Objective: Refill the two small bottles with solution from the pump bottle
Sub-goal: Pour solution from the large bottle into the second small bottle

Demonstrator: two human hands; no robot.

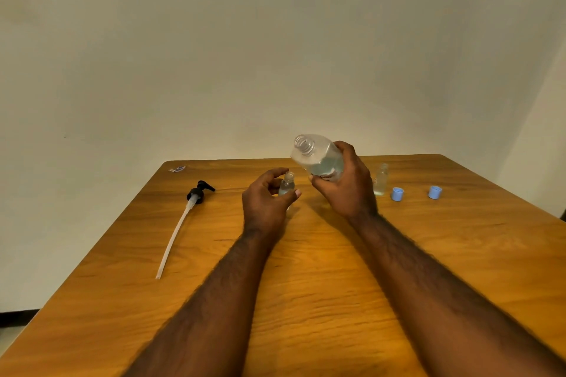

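Mid-frame, the right hand (346,190) grips the pump bottle (315,156) tilted (pump (198,192) lying at left) for pouring into the small bottle (287,185) the left hand (265,197) clasps steady.

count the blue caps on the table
2. One blue cap lies just right of the free-standing small bottle; the second blue cap lies further right. None appears hidden.

The pump bottle (318,157) I hold is clear, its liquid pale blue-green. The small bottle (287,185) I grip and the second small bottle (380,179) are clear too. One cap (397,194) and the other cap (435,192) are light blue, the pump head (199,191) black, its tube (174,239) whitish, the table (306,285) orange-brown with wood grain.
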